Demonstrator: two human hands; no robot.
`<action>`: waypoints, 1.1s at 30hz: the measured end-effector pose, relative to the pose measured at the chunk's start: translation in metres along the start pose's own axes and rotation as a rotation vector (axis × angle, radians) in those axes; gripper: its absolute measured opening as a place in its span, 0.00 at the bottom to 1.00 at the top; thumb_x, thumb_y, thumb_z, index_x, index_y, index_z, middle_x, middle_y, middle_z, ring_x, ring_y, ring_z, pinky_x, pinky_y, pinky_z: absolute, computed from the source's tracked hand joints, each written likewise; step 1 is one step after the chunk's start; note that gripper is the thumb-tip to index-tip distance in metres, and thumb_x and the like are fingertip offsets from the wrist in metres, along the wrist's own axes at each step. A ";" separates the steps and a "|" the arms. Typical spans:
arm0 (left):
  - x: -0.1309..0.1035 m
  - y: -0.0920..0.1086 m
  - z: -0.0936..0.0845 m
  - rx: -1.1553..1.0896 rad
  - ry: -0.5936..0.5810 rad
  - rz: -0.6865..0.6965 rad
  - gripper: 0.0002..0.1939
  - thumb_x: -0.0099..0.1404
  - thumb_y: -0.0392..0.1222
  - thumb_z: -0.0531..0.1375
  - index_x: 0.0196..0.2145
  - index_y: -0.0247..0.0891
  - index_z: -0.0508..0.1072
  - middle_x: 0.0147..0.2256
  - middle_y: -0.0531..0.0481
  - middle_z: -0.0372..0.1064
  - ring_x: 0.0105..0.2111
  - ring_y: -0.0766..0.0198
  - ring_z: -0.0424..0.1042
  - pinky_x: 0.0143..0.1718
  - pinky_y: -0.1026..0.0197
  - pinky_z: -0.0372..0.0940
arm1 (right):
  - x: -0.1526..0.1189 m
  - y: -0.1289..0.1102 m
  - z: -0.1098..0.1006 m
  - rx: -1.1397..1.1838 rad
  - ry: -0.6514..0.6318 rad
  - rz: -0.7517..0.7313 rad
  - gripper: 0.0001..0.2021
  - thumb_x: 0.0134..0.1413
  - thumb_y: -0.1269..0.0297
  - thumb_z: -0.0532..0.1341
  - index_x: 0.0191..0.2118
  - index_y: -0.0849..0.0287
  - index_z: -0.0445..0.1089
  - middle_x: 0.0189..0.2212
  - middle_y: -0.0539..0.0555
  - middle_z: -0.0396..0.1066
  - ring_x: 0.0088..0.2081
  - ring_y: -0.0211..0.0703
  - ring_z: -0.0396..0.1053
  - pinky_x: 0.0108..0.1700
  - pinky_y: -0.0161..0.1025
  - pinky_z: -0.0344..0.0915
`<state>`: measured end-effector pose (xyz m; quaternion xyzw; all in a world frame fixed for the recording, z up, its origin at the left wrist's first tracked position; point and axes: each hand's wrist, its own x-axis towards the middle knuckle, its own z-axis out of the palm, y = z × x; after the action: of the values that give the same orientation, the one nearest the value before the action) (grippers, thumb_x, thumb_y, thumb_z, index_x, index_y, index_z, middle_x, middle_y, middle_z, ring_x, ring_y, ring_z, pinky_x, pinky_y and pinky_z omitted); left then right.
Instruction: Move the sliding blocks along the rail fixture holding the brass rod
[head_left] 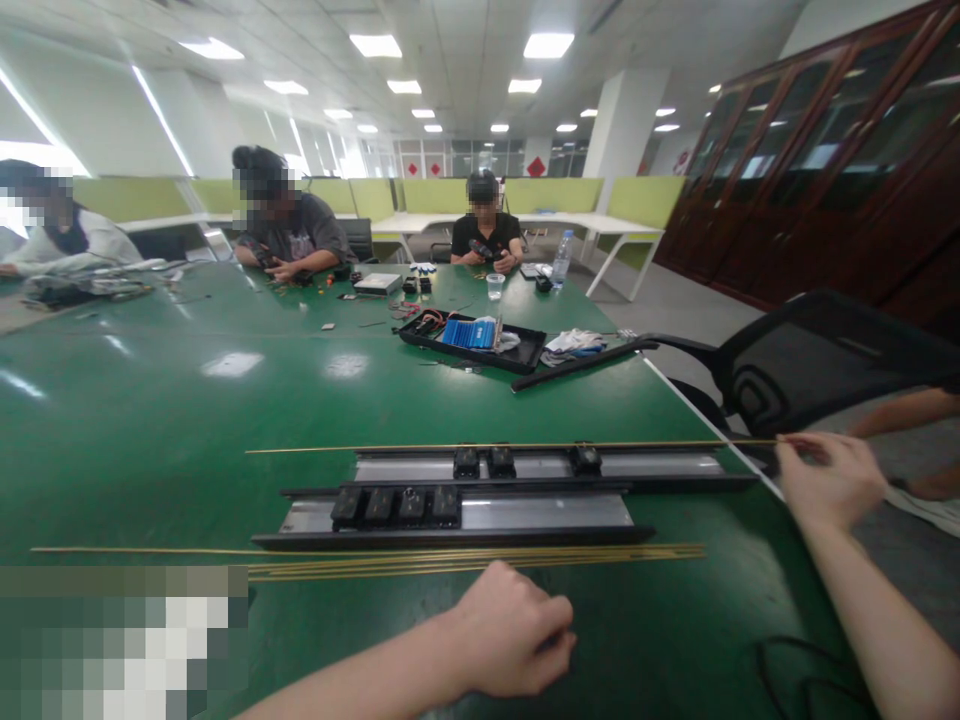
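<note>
Thumb and fingertips of my right hand point(829, 478) pinch the right end of a long thin brass-coloured rod point(405, 447). That rod stretches leftward above the far grey metal rail point(652, 466), past several black block-shaped parts point(501, 460). The nearer rail point(540, 510) carries a row of black blocks point(411, 505) towards its left side. My left hand point(517, 630) lies curled in a loose fist on the green table, with nothing visible in it. Just beyond it is a bundle of similar brass-coloured rods point(480, 563), roughly parallel to the rails.
Farther back lie a black tray point(525, 352) with a blue finned part point(470, 332), a white cloth point(574, 345) and a black bar point(574, 366). A mesh chair point(832, 350) stands at the right table edge. Several people sit around the table. A black cable point(765, 665) lies at lower right.
</note>
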<state>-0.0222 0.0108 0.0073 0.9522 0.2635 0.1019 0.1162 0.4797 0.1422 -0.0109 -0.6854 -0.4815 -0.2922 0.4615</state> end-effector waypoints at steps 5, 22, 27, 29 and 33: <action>0.000 0.000 0.001 0.010 0.011 0.003 0.10 0.68 0.44 0.59 0.29 0.40 0.66 0.24 0.55 0.74 0.22 0.65 0.73 0.20 0.62 0.51 | 0.002 -0.002 -0.002 0.046 0.016 0.070 0.15 0.54 0.54 0.61 0.39 0.58 0.79 0.37 0.62 0.76 0.44 0.59 0.74 0.47 0.53 0.71; 0.000 0.000 0.000 0.006 -0.001 -0.001 0.10 0.67 0.44 0.59 0.29 0.41 0.65 0.24 0.55 0.74 0.22 0.65 0.72 0.21 0.62 0.49 | 0.004 0.006 0.004 0.060 -0.012 0.170 0.27 0.53 0.44 0.63 0.50 0.60 0.79 0.53 0.68 0.75 0.56 0.66 0.71 0.59 0.60 0.66; 0.000 -0.001 0.000 0.013 -0.001 -0.006 0.10 0.68 0.45 0.59 0.30 0.41 0.66 0.25 0.55 0.74 0.22 0.65 0.72 0.21 0.62 0.50 | 0.001 0.014 0.009 0.048 -0.041 0.241 0.33 0.51 0.42 0.63 0.55 0.63 0.78 0.62 0.71 0.67 0.63 0.70 0.65 0.63 0.63 0.61; 0.000 -0.001 0.001 0.015 -0.007 -0.006 0.09 0.68 0.45 0.59 0.30 0.41 0.66 0.25 0.54 0.74 0.22 0.65 0.72 0.21 0.62 0.51 | 0.000 0.020 0.013 0.048 -0.037 0.253 0.34 0.51 0.41 0.63 0.56 0.63 0.77 0.63 0.72 0.66 0.64 0.71 0.64 0.64 0.64 0.59; 0.000 0.000 0.001 0.011 -0.013 -0.003 0.10 0.68 0.45 0.59 0.30 0.40 0.66 0.25 0.55 0.75 0.22 0.65 0.72 0.21 0.62 0.50 | 0.000 0.032 0.021 0.058 -0.018 0.290 0.34 0.51 0.44 0.62 0.56 0.64 0.76 0.64 0.73 0.64 0.65 0.71 0.62 0.65 0.64 0.57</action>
<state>-0.0227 0.0108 0.0065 0.9530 0.2649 0.0941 0.1129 0.5087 0.1580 -0.0309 -0.7368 -0.3896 -0.2023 0.5142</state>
